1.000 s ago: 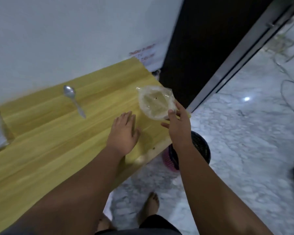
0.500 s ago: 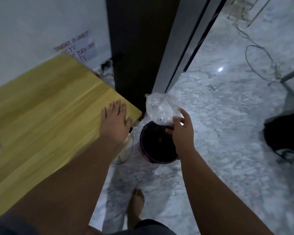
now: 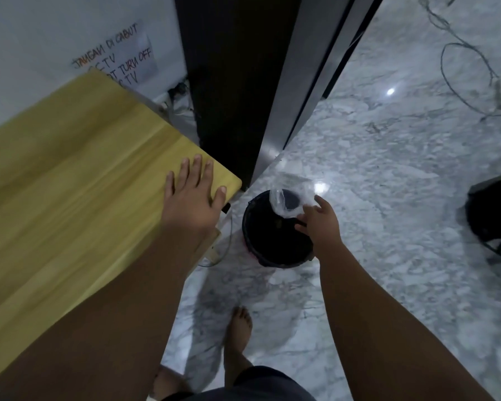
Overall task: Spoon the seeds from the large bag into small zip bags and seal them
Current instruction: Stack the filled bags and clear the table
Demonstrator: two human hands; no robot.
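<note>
A crumpled clear plastic bag (image 3: 291, 196) hangs over the open mouth of a black bin (image 3: 252, 244) on the floor. My right hand (image 3: 320, 227) grips the bag by its lower edge with the fingertips. My left hand (image 3: 193, 201) lies flat, fingers spread, on the near right corner of the yellow wooden table (image 3: 70, 183). I cannot tell whether any seeds are in the bag. No spoon or small zip bags show on the visible part of the table.
The bin stands on a marble floor beside the table's corner and a dark metal door frame (image 3: 301, 82). A black bag (image 3: 492, 215) lies on the floor at the right, a loose cable (image 3: 460, 68) beyond it. My bare foot (image 3: 239, 334) is below the bin.
My right hand has carried the clear bag off the table and down over the bin. My view has swung right, so the spoon has left it. The left hand stayed on the table.
</note>
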